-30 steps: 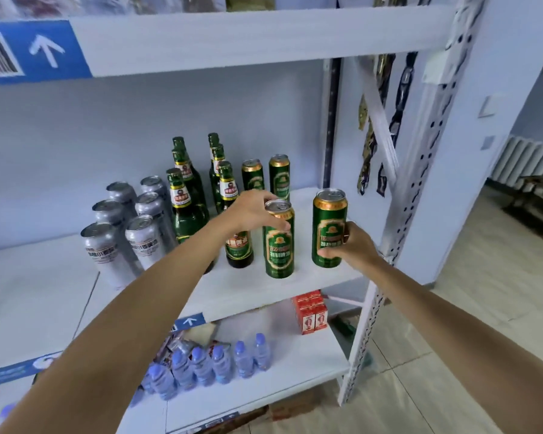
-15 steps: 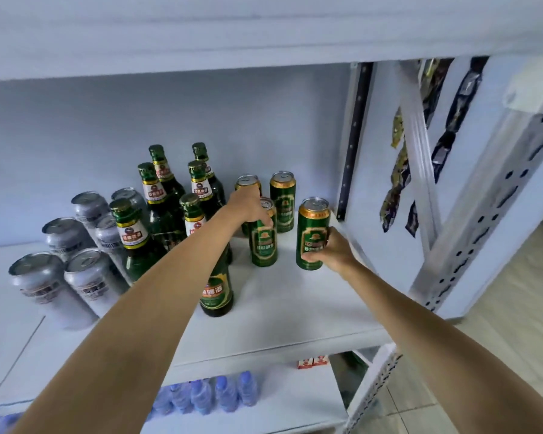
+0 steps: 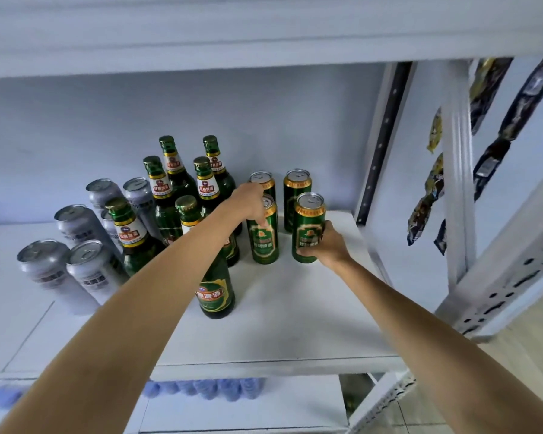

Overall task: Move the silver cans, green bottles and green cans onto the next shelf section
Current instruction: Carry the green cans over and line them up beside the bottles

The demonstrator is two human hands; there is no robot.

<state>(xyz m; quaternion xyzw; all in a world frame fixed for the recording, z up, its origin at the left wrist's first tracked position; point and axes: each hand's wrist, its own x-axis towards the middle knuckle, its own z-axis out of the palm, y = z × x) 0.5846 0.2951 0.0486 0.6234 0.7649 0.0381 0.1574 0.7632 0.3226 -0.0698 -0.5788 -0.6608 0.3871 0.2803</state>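
Your right hand was wrapped around the front right green-and-gold aluminium can, and your left hand gripped the rim of the matching green can beside it, both upright on the white metal shelf. Your left forearm lay against the tall green glass bottles, so pulling back carelessly could have toppled one into the neighbouring silver cans.

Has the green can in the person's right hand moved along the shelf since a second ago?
Yes. The green can went back from the shelf front edge, toward the rear cans.
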